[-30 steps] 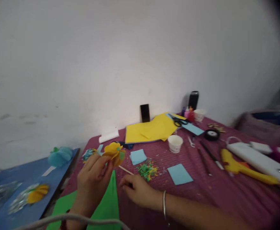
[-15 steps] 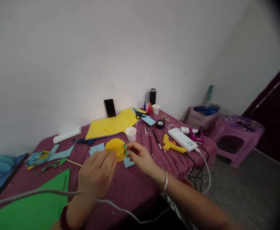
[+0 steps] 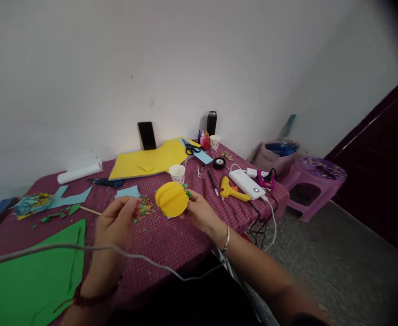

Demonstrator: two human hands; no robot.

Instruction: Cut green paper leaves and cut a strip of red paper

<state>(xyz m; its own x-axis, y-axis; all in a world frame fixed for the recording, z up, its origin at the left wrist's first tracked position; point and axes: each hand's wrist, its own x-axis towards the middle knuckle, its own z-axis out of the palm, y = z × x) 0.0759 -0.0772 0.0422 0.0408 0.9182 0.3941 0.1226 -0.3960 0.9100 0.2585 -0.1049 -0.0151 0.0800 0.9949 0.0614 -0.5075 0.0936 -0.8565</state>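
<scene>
Over the table, my right hand (image 3: pixel 201 212) grips a round yellow paper cutout (image 3: pixel 172 200) by its right edge. The cutout has folded layers standing up from it and a small green paper leaf (image 3: pixel 188 194) on its upper right side. To the left of it, apart from the paper, is my left hand (image 3: pixel 115 222), with thumb and fingers pinched together. Whatever the pinch holds, if anything, is too small to make out. Just beyond the cutout stands a paper cup (image 3: pixel 177 173). Tiny green and yellow paper scraps (image 3: pixel 146 206) lie between the hands.
A yellow glue gun (image 3: pixel 233 190) and white power bank (image 3: pixel 248 184) lie at right. Scissors (image 3: pixel 190 147) rest on yellow sheets (image 3: pixel 134 164) at the back. Green sheet (image 3: pixel 32 276) covers the front left. A pale cable (image 3: pixel 144 259) crosses before me. A pink stool (image 3: pixel 308 190) stands beside the table.
My left hand has let go of the yellow cutout and moved left and away. My right hand now holds it alone, with its face turned more toward me. The view has shifted slightly.
</scene>
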